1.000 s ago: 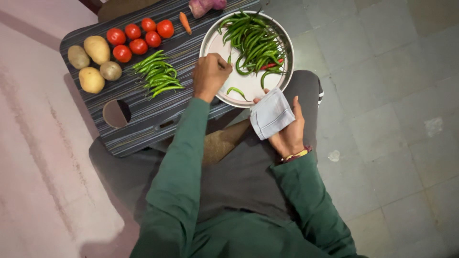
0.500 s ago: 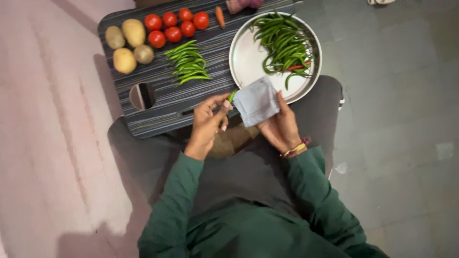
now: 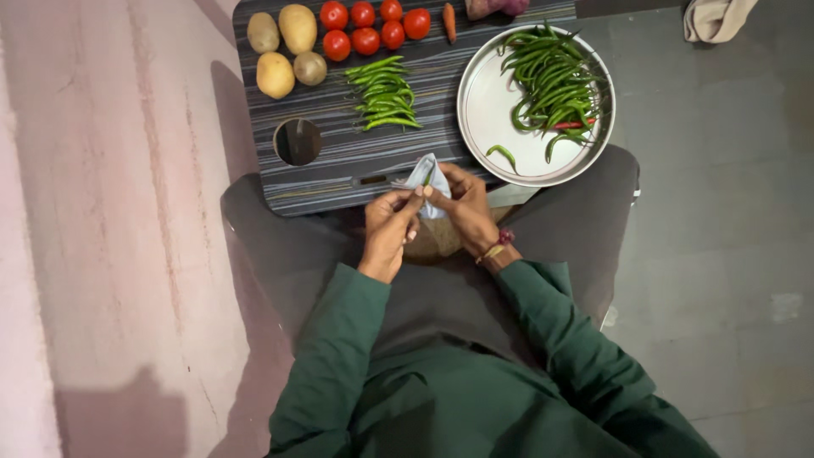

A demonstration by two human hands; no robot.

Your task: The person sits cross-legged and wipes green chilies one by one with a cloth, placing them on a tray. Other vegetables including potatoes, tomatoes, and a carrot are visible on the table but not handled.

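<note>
My right hand (image 3: 462,206) grips a small grey cloth (image 3: 426,174), now bunched around a green chilli that is almost fully hidden in it. My left hand (image 3: 388,224) pinches the chilli's near end right beside the cloth, fingers closed. Both hands meet over my lap at the front edge of a striped board (image 3: 356,153). A round white plate (image 3: 490,110) on the board's right holds a heap of green chillies (image 3: 555,80) with one red one, and a single chilli (image 3: 502,153) lies apart near the plate's front.
On the board sit several potatoes (image 3: 284,51), several red tomatoes (image 3: 373,25), a small pile of green chillies (image 3: 383,93), a carrot (image 3: 449,21) and a purple onion (image 3: 496,7). The board has a round hole (image 3: 298,141). A cloth (image 3: 716,17) lies on the grey tiled floor, top right.
My left hand picked a chilli off the plate and drew it back to my lap. The cloth in my right hand, flat before, is now wrapped around that chilli.
</note>
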